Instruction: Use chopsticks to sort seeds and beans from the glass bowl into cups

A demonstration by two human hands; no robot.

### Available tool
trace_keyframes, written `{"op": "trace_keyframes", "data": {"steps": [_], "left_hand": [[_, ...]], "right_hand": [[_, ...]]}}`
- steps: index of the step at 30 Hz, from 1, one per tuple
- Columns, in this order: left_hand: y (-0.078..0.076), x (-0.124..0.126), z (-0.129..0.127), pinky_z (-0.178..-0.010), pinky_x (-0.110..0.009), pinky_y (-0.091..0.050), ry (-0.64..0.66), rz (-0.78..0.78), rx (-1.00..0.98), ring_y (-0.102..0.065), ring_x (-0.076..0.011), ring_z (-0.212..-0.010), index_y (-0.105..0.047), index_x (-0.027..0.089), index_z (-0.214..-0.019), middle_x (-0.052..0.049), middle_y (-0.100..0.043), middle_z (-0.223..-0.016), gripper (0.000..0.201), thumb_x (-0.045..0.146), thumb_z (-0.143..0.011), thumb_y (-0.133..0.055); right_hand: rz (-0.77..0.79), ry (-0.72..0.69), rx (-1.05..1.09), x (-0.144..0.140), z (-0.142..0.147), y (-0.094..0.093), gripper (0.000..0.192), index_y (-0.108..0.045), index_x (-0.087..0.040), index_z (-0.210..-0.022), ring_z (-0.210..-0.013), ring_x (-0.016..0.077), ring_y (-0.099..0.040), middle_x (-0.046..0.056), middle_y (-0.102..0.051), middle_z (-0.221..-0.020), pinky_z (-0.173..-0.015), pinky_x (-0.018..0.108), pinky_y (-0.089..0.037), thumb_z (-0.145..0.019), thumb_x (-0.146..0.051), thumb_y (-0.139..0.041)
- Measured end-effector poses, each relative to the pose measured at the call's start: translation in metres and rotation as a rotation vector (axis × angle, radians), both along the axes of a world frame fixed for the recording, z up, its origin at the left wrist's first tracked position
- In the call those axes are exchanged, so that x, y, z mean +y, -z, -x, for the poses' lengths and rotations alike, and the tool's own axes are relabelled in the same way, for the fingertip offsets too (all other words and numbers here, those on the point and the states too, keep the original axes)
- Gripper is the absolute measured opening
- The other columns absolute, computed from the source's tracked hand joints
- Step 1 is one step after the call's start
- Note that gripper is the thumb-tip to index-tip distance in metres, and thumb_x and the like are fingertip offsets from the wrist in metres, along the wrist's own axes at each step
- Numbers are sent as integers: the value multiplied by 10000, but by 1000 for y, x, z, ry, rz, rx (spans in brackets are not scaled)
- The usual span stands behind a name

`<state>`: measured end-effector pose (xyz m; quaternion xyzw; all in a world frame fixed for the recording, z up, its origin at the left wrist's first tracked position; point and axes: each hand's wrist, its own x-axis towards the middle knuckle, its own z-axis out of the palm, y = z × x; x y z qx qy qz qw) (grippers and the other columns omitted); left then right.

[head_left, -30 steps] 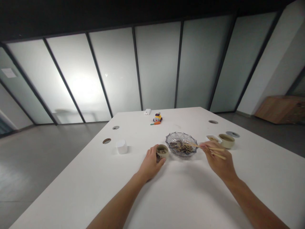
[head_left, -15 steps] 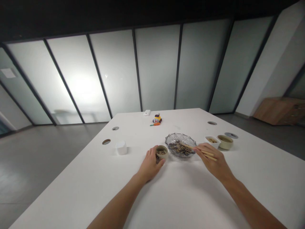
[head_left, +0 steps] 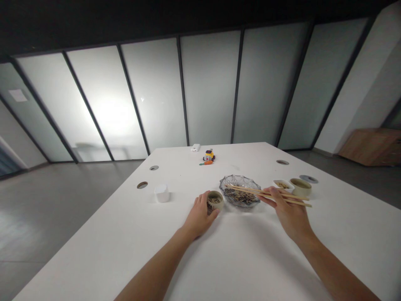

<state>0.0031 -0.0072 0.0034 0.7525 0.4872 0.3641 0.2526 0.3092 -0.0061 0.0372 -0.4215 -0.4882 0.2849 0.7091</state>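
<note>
My left hand (head_left: pixel 202 215) is wrapped round the near left side of a small beige cup (head_left: pixel 220 202), which stands upright on the table and has seeds inside. Just right of the cup is a scalloped clear glass bowl (head_left: pixel 255 186) with dark striped seeds (head_left: pixel 239 195), which look like sunflower seeds. A pair of wooden chopsticks (head_left: pixel 294 196) is pinched in my right hand (head_left: pixel 286 209), right of the bowl. Their tips reach leftward over the seeds; whether they grip a seed I cannot make out.
Beyond my right hand stand a white dish (head_left: pixel 283 185) with pale contents and a beige bowl (head_left: pixel 300 188). A white lidded container (head_left: pixel 162 193) sits at left. Farther back are a toy vehicle (head_left: pixel 209 155), a toy carrot (head_left: pixel 206 163) and a white device (head_left: pixel 195 147). Round holes pierce the white tabletop (head_left: pixel 175 175).
My right hand has shifted right and tilted the chopsticks flatter, so they lie more level over the glass bowl. My left hand still holds the cup. The whole view has shifted slightly.
</note>
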Motion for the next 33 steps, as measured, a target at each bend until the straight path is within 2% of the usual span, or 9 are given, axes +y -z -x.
{"op": "trace_keyframes", "data": {"steps": [4, 8, 11, 13, 16, 18, 22, 33], "left_hand": [[-2, -1, -1, -1325, -541, -438, -2, -2, 0, -562, -355, -1525, -516, 234, -1618, -161, -623, -1617, 693, 310, -974, -760], [-3, 0, -1, -1331, -537, -434, 2, 0, 5, -561, -349, -1524, -525, 238, -1606, -155, -628, -1610, 685, 280, -962, -754], [-1, 1, 0, -1339, -538, -426, -2, 6, 8, -551, -350, -1533, -503, 238, -1632, -157, -615, -1624, 710, 299, -972, -757], [0, 2, 0, -1342, -539, -424, -3, 10, 9, -547, -353, -1539, -494, 238, -1643, -160, -608, -1631, 722, 319, -978, -761], [2, 2, 1, -1345, -539, -420, -1, 8, 13, -541, -354, -1544, -492, 234, -1646, -164, -602, -1635, 722, 328, -982, -759], [2, 3, 1, -1345, -538, -418, -1, 6, 16, -539, -354, -1543, -494, 230, -1642, -168, -602, -1634, 716, 328, -982, -755], [2, 3, 0, -1340, -537, -421, -2, -6, 6, -547, -353, -1530, -505, 240, -1628, -159, -612, -1627, 703, 327, -977, -756], [2, 2, 1, -1336, -539, -429, 5, -17, -12, -553, -351, -1530, -509, 256, -1630, -151, -618, -1630, 705, 318, -977, -767]], "right_hand": [[23, -120, 116, -7, 12, -5, 541, -795, -244, -787, -897, 261, -870, 46, -844, -894, -878, 462, -790, -786, -761, -955], [75, -156, 84, -11, 18, -5, 564, -819, -235, -836, -841, 251, -864, 64, -858, -918, -851, 447, -789, -796, -786, -933], [41, -96, 40, -10, 16, -3, 586, -812, -239, -858, -796, 246, -852, 72, -862, -922, -848, 459, -782, -831, -820, -880], [4, -2, -52, -9, 11, -3, 590, -815, -243, -874, -792, 249, -847, 76, -862, -915, -838, 450, -769, -892, -833, -813], [-72, 185, -326, -9, 2, -4, 605, -826, -254, -885, -829, 264, -836, 86, -858, -903, -784, 402, -726, -974, -840, -704], [-128, 259, -502, -9, -1, -4, 619, -828, -262, -873, -834, 266, -819, 88, -852, -893, -749, 379, -689, -1007, -841, -652], [-165, 250, -630, -8, -2, -1, 618, -824, -270, -857, -809, 262, -797, 79, -841, -884, -739, 377, -655, -1038, -823, -616], [-151, 207, -635, -6, 0, 0, 638, -836, -261, -871, -795, 273, -808, 83, -841, -878, -737, 390, -660, -1003, -854, -640]]}}
